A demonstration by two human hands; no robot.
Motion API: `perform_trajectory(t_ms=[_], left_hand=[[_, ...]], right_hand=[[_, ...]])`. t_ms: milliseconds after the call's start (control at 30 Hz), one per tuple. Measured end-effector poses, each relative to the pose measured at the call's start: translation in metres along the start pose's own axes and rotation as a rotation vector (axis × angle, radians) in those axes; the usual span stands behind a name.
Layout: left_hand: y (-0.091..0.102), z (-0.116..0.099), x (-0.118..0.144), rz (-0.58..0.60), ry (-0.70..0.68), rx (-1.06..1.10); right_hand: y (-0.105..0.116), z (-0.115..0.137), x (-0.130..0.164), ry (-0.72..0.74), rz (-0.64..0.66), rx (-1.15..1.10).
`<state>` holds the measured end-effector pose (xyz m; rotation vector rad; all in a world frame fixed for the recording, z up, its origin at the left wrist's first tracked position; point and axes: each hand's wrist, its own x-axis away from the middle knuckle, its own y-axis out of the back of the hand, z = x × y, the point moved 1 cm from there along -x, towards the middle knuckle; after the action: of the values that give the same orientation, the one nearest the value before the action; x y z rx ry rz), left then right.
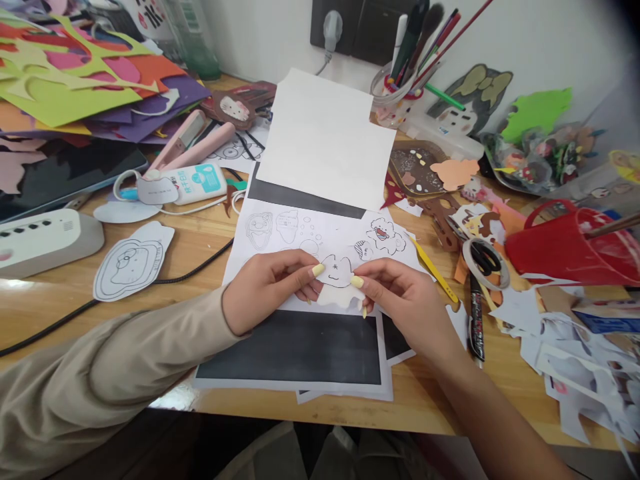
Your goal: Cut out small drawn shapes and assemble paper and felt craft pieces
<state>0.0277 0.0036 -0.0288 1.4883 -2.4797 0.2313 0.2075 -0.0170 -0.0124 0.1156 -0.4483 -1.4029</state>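
Fingers of left hand point(273, 288) and right hand point(403, 292) pinch opposite sides of a small paper piece point(336, 272), held over a printed sheet point(340, 233). Piece looks cut loose; the sheet's drawings point(287, 227) appear uncut. Inked face up, two-bumped edge pointing away from wearer; long axis seemingly crosswise, hand to hand. Beyond: blank paper point(325, 140); yellow tool point(434, 270) at right.

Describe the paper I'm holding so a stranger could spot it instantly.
Start at the wooden desk, then its central sheet of drawings. Over that sheet, the left hand and right hand pinch a white paper cutout. An asterisk-like mark above a short curve sets it apart from nearby drawings.
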Motion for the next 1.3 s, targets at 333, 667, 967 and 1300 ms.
perform_trajectory(t_ms=[333, 667, 967, 1300], left_hand=[[-0.0005, -0.0008, 0.0001, 0.017, 0.007, -0.017], [0.0005, 0.0004, -0.0001, -0.016, -0.004, -0.026], [-0.0022, -0.0058, 0.0014, -0.004, 0.050, 0.026], [-0.0017, -0.0024, 0.0004, 0.062, 0.057, 0.057]], right_hand=[[-0.0006, -0.0013, 0.0000, 0.019, -0.018, 0.014], [-0.0008, -0.0018, 0.0002, 0.034, -0.012, -0.017], [-0.0012, -0.0013, 0.0010, 0.036, 0.006, -0.047], [-0.0003, -0.0005, 0.0008, 0.079, -0.010, -0.105]])
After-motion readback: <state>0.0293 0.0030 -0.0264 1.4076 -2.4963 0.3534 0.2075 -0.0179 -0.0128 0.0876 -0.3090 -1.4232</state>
